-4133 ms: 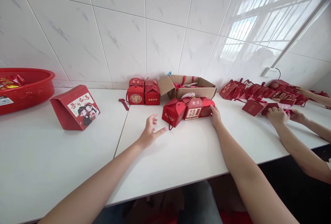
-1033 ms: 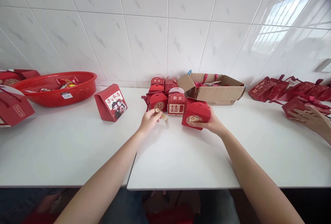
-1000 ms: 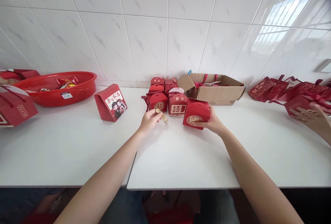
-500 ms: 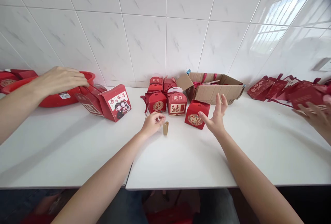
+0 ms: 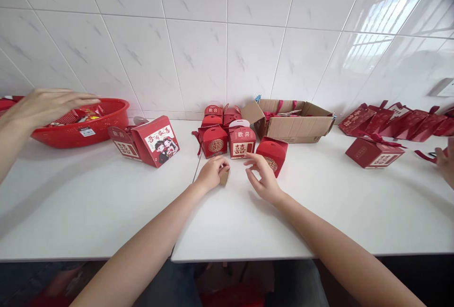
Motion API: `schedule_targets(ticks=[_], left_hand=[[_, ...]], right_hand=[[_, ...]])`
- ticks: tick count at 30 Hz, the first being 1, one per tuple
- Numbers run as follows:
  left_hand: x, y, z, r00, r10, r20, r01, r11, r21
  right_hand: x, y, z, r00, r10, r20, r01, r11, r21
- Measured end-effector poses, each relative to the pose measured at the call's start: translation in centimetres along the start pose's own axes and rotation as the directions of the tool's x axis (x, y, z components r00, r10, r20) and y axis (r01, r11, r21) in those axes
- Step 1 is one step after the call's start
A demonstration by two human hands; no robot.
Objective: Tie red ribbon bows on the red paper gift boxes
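My left hand (image 5: 213,173) is closed around a small gold-brown piece (image 5: 224,178) at mid-table; its lower end shows below my fingers, and its kind is unclear. To its right, my right hand (image 5: 263,179) has curved fingers held apart with nothing between them. It partly hides a red gift box (image 5: 278,152) with a round gold emblem. Just behind my hands stand another red box with a round gold emblem (image 5: 212,142) and a red box with a white character panel (image 5: 242,142).
A cardboard carton (image 5: 298,127) stands by the wall. At left are a red plastic basket (image 5: 117,120), a person's hand (image 5: 53,103) over it, and a red box with cartoon figures (image 5: 161,142). At right lie a ribboned red box (image 5: 372,152), several red bags (image 5: 388,120) and another person's hand (image 5: 446,162).
My left hand has closed on the gold-brown piece. My right hand has come left and lower. The left person's hand has moved away leftward; a ribboned box now stands at right.
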State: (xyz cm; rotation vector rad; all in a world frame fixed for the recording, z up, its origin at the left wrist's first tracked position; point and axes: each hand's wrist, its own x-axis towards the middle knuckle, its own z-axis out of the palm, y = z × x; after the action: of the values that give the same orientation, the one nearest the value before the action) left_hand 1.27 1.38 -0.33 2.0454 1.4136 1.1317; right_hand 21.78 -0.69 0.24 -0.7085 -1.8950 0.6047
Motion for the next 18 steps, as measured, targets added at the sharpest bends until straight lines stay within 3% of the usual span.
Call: schedule_targets(ticks=[3,5,12,18], left_hand=[[-0.2,1.1,0.6,0.999,-0.037,-0.019,0.035,0.993,-0.109],[-0.4,1.9,1.2,0.999,-0.044,0.016,0.046,0.981,-0.188],[-0.9,3.5,2.2,0.99,-0.072,0.118,0.109,0.931,-0.349],[-1.2,3.6,2.7,0.98,-0.114,0.162,0.17,0.903,-0.394]], right_hand=[[0.1,0.6,0.9,0.975,0.216,0.053,-0.222,0.949,0.223],[0.1,0.9,1.1,0.953,0.288,0.09,-0.302,0.9,0.315],[0.2,0.9,1.0,0.981,0.195,-0.019,-0.189,0.967,0.173],[0.3,0.8,1.1,0.981,0.183,-0.07,-0.179,0.982,0.064]])
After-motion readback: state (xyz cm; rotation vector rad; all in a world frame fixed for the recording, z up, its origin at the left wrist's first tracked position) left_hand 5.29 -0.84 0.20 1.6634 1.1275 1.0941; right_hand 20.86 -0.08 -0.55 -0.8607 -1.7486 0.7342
